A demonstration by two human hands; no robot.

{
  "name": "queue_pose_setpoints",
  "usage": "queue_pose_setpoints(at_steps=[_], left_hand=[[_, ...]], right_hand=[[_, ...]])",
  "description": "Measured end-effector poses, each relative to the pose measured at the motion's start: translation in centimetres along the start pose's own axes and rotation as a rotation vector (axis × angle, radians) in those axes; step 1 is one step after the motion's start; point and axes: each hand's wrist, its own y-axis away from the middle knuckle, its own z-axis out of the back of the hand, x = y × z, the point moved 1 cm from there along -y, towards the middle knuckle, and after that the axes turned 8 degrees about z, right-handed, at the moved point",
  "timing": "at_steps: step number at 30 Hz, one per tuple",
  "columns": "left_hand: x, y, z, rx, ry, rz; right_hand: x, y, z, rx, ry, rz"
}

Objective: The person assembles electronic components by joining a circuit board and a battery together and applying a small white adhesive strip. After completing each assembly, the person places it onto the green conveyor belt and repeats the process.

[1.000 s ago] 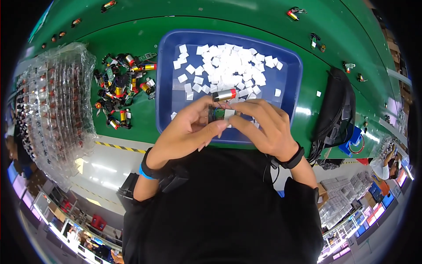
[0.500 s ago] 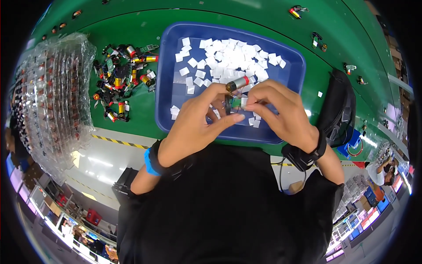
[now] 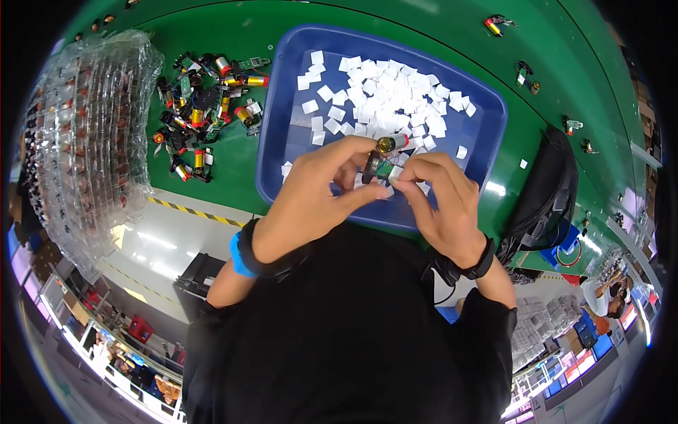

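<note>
Over the near part of a blue tray point(image 3: 268, 124), my left hand point(image 3: 307, 191) grips a small electronic assembly with a cylindrical battery cell point(image 3: 393, 143), thin wires and a green circuit board point(image 3: 384, 169). Its thumb and forefinger curve around the dark round end of that part. Between the thumb and forefinger of my right hand point(image 3: 448, 205) is a small white square pad point(image 3: 396, 174), right at the board's edge. Whether the pad touches the board I cannot tell. Beyond my hands, many loose white square pads point(image 3: 395, 92) lie heaped and scattered in the tray.
Left of the tray lies a pile of similar battery-and-board assemblies point(image 3: 205, 106). Stacked clear plastic trays point(image 3: 92, 141) stand farther left. A black bag point(image 3: 540, 194) rests at the right, and a few single assemblies point(image 3: 526, 76) sit at the far right on the green table.
The head view has shifted, so tray and table appear farther right. My right hand has turned and drawn nearer, its pad still pinched. The battery in my left hand has tilted slightly.
</note>
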Motion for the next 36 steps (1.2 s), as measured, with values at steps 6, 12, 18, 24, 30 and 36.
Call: queue_pose_setpoints(at_steps=[6, 12, 18, 24, 30, 36], left_hand=[[0.3, 0.0, 0.9, 0.103, 0.245, 0.217], [0.0, 0.5, 0.7, 0.022, 0.077, 0.199], [-1.0, 0.4, 1.1, -0.006, -0.181, 0.011], [-0.7, 0.8, 0.9, -0.06, -0.242, -0.015], [-0.2, 0.7, 0.7, 0.026, 0.038, 0.037], [0.6, 0.5, 1.4, 0.272, 0.56, 0.161]], right_hand=[[1.2, -0.4, -0.3, 0.011, 0.052, 0.0], [0.8, -0.3, -0.6, -0.252, -0.505, -0.468], [-0.1, -2.4, 0.7, -0.147, -0.092, -0.256], [0.8, -2.2, 0.5, -0.026, -0.055, -0.056], [1.3, -1.9, 0.3, -0.092, -0.081, -0.004], [1.7, -1.9, 0.4, -0.077, 0.006, 0.238]])
